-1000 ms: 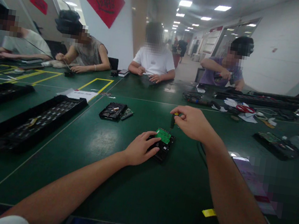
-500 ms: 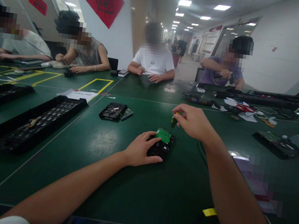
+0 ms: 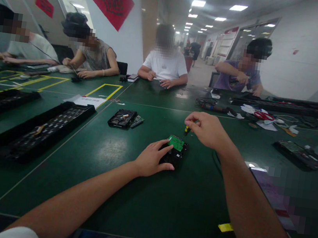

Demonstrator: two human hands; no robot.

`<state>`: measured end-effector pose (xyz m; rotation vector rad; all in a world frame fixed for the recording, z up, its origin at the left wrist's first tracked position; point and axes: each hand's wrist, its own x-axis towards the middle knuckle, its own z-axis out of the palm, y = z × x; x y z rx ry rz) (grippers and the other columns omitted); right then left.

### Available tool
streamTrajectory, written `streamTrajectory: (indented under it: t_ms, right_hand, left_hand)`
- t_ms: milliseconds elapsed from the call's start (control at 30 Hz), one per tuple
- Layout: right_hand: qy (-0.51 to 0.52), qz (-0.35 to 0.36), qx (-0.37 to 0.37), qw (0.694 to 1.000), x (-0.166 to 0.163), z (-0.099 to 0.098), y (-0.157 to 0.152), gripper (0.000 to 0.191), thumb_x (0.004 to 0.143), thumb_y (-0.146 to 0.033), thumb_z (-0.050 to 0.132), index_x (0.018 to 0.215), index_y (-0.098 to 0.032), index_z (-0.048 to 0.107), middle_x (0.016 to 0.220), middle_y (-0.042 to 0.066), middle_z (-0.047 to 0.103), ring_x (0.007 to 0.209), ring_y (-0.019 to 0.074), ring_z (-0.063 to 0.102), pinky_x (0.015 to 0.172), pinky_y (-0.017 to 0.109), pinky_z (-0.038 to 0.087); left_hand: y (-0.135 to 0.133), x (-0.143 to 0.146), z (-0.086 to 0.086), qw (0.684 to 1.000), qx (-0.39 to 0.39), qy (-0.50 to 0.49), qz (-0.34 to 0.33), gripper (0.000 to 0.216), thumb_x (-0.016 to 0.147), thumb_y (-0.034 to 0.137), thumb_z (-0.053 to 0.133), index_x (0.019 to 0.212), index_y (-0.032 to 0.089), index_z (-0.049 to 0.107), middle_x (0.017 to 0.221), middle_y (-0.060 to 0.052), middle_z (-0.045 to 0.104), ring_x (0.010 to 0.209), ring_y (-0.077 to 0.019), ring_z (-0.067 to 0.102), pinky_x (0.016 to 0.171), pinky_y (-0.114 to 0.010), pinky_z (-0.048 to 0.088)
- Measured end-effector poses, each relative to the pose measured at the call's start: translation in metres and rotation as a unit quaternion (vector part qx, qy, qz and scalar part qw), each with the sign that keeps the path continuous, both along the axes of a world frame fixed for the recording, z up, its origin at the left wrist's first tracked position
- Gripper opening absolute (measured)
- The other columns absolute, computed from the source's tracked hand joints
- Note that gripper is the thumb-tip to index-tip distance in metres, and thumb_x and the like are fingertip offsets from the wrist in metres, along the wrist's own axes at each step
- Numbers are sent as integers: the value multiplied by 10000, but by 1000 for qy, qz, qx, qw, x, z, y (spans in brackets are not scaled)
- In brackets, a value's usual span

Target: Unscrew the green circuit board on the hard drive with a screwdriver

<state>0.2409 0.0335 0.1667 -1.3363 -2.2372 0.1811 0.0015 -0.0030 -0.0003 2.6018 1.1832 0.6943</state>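
A black hard drive (image 3: 175,157) with a green circuit board (image 3: 176,142) on its upper side lies flat on the table in front of me. My left hand (image 3: 155,158) steadies it from the left, the thumb along the near edge and the fingers reaching over the board. Between the fingertips of my right hand (image 3: 205,127) is a small yellow-and-black screwdriver (image 3: 186,130), held upright. Its thin shaft points down at the board's far right corner; whether the tip touches a screw is too small to tell.
A black drive housing (image 3: 121,118) and a loose circuit board (image 3: 137,121) lie to the left, beyond my left hand. Long black trays (image 3: 42,128) stand farther left. At right are a phone-like purple device (image 3: 272,194) and another black device (image 3: 297,155). Several people work across the table.
The view has shifted slightly, moving everything a little to the right. My right fingers have changed position slightly on the screwdriver's handle. The left hand stays on the hard drive.
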Motion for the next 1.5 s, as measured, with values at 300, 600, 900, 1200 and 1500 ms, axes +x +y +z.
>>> streamTrajectory:
  t_ms: [300,600,900,1200,1500]
  right_hand:
    - [-4,-4,-9,1000,-1,1,-1,202,984,-247,612,1062,-193,791,926,67,805,833,221,726,809,328,497]
    - [7,-48,1,999,1,0,-3,152,924,-351,749,943,-200,747,939,73,812,821,227,725,768,336,501]
    - [-10,-35,-6,999,-1,2,-4,154,964,-213,656,1062,-181,770,865,64,808,811,231,744,808,337,496]
    - [-33,-36,11,999,0,0,-1,140,972,-262,676,1041,-181,766,973,86,814,859,235,726,805,335,472]
    - [-11,-34,-12,999,-4,-5,1,117,981,-245,651,1031,-178,733,898,76,798,786,223,729,796,334,478]
  left_hand:
    - [-2,-1,1,1000,-1,6,0,833,986,742,612,1642,254,452,1672,-185,424,1514,-412,462,1221,-618,428]
    - [-3,-2,4,1000,-8,12,-5,857,985,764,590,1643,234,451,1679,-189,411,1523,-413,447,1236,-613,413]
    - [-3,-1,5,1000,-9,11,-2,857,981,760,602,1635,225,464,1676,-193,416,1522,-417,449,1233,-612,417]
    - [-3,-2,3,1000,-10,19,-1,879,981,785,573,1656,241,429,1689,-183,401,1530,-411,439,1246,-609,403]
    - [-3,-1,4,1000,-11,22,-2,877,982,780,577,1648,225,443,1682,-193,405,1525,-411,445,1239,-607,410]
